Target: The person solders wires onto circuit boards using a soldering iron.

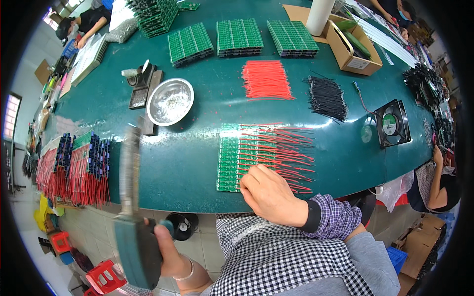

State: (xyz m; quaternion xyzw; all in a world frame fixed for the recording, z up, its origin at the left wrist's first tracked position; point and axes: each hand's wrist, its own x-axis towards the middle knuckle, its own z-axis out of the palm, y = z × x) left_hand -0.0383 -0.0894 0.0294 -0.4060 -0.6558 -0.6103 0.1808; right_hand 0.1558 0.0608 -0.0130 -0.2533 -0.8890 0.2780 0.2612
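My left hand (170, 251) is wrapped around the teal grip of a soldering gun (136, 246). Its long barrel points up past the table's front edge and is smeared by motion. My right hand (269, 192) rests at the near edge of a green circuit board panel (228, 158), thumb and fingers pinched together. What they pinch is hidden under the hand. Rows of red wires (291, 148) lie across the panel's right part and stick out to the right, a few dark ones among them.
Behind the panel lie bundles of red wires (268, 80) and black wires (327, 98). A metal bowl (171, 102) stands beside a soldering iron stand (144, 89). Stacked green boards (239, 35) line the back. Wired boards (81, 167) sit left, a fan (391, 123) right. Other people work around the table.
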